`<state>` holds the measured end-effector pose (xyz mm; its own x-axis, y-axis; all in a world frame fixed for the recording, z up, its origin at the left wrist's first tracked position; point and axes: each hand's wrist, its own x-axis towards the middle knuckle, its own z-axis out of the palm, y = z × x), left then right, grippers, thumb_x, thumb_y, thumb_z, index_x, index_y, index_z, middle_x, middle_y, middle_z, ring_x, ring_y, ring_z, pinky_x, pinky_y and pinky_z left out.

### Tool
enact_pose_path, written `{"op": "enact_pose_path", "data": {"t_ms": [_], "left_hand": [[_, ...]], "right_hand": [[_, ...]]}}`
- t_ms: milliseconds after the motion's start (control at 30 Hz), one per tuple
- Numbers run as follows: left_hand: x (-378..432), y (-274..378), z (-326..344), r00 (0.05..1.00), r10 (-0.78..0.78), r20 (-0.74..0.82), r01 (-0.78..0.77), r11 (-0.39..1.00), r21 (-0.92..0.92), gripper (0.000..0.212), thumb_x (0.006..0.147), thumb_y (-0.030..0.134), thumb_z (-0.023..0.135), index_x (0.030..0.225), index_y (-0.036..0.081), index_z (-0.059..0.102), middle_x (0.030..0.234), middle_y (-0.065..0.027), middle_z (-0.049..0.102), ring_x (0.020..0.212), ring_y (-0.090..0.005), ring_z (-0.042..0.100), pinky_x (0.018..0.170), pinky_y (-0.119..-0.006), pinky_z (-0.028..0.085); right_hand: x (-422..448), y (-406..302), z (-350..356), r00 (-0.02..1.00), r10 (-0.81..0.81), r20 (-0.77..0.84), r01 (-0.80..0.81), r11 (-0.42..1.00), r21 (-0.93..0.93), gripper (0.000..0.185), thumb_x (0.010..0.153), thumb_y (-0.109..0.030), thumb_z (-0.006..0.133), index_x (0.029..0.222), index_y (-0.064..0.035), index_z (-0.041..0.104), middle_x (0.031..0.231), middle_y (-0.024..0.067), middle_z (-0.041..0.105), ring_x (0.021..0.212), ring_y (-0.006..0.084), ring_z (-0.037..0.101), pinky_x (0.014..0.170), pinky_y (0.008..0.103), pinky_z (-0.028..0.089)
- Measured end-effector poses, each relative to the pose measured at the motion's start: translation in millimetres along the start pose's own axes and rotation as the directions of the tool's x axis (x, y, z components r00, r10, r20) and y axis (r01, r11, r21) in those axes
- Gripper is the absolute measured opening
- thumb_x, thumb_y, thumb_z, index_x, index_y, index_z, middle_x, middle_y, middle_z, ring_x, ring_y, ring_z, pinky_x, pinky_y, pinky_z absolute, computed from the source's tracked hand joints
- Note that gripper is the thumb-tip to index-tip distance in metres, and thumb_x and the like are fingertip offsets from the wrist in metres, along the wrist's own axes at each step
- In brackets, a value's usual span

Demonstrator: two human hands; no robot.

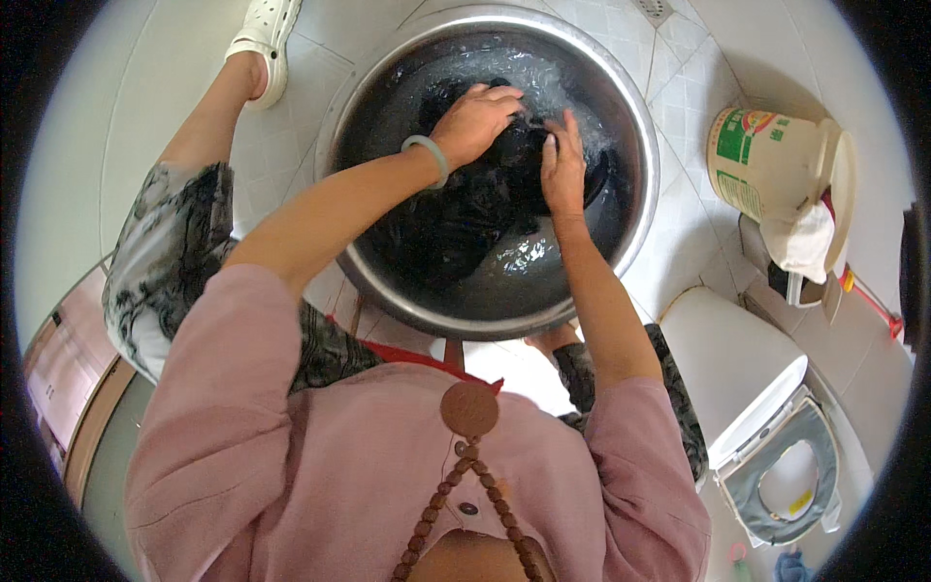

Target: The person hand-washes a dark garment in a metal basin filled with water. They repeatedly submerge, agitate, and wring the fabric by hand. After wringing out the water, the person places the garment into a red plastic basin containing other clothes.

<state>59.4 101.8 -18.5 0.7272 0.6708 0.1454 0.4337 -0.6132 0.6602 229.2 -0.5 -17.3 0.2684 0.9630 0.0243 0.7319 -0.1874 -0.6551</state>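
Observation:
A wide metal basin [640, 174] stands before me, with dark, rippling water [534, 251] in it. Wet black cloth [465, 218] lies bunched in the water, spread over the middle and left of the basin. My left hand [476, 124], a pale bangle [429, 156] on its wrist, has its fingers curled over the cloth near the far side. To its right, my right hand [565, 171] grips the cloth with fingers bent and thumb against it. The fingertips of both hands are partly hidden by cloth and water.
On the right, a white plastic bucket [771, 156] lies tilted on the tiled floor [687, 211], a white cloth [798, 240] at its mouth. Nearer me is a toilet with a grey seat cover [742, 495]. A floor drain [653, 9] lies beyond the basin.

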Motion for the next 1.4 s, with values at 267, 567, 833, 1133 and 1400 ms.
{"op": "enact_pose_path", "data": {"t_ms": [267,567,833,1133,1400], "left_hand": [[-96,88,-33,0.959,0.005,0.284,-0.021,0.998,0.055,0.035,0.085,0.010,0.050,0.118,0.005,0.059,0.128,-0.0130,0.054,0.120,-0.0350,0.049,0.103,-0.044,0.037],[-128,37,55,0.916,0.010,0.400,-0.136,0.948,0.288,0.041,0.090,0.016,0.046,0.130,0.015,0.054,0.135,-0.0106,0.049,0.126,-0.0317,0.044,0.105,-0.047,0.034],[-174,-56,196,0.920,-0.140,0.366,0.314,0.822,-0.475,0.039,0.098,0.023,0.044,0.136,0.012,0.049,0.142,-0.0140,0.043,0.129,-0.0324,0.040,0.110,-0.039,0.031],[-55,54,-4,0.985,-0.122,0.122,0.137,0.983,-0.125,0.029,0.084,0.000,0.051,0.112,0.001,0.059,0.117,-0.0182,0.059,0.107,-0.0368,0.055,0.096,-0.043,0.042],[-4,12,-1,0.980,-0.188,0.065,0.171,0.964,0.202,0.042,0.090,0.005,0.044,0.129,0.016,0.055,0.137,-0.0124,0.049,0.115,-0.0351,0.051,0.100,-0.044,0.041]], "right_hand": [[-61,-32,-19,1.000,-0.017,0.020,0.014,0.990,0.140,0.046,0.094,-0.012,0.047,0.140,-0.0110,0.043,0.150,0.0194,0.030,0.138,0.0425,0.026,0.115,0.0454,0.021],[-76,1,44,0.992,0.070,0.105,-0.050,0.982,-0.184,0.066,0.088,-0.032,0.062,0.146,-0.0177,0.035,0.151,0.0191,0.028,0.128,0.0447,0.038,0.101,0.0600,0.031],[-72,41,65,0.979,0.021,0.203,0.029,0.970,-0.241,0.060,0.089,-0.026,0.057,0.144,-0.0134,0.038,0.148,0.0229,0.034,0.125,0.0426,0.045,0.101,0.0497,0.039],[-23,-7,-2,0.956,0.275,-0.103,-0.244,0.940,0.238,0.032,0.097,-0.017,0.043,0.119,0.0000,0.059,0.117,0.0218,0.061,0.110,0.0373,0.058,0.097,0.0423,0.043],[-11,-1,15,0.986,0.106,-0.128,-0.129,0.974,-0.188,0.048,0.091,-0.027,0.057,0.137,-0.0125,0.047,0.138,0.0213,0.044,0.125,0.0394,0.043,0.099,0.0528,0.035]]}}
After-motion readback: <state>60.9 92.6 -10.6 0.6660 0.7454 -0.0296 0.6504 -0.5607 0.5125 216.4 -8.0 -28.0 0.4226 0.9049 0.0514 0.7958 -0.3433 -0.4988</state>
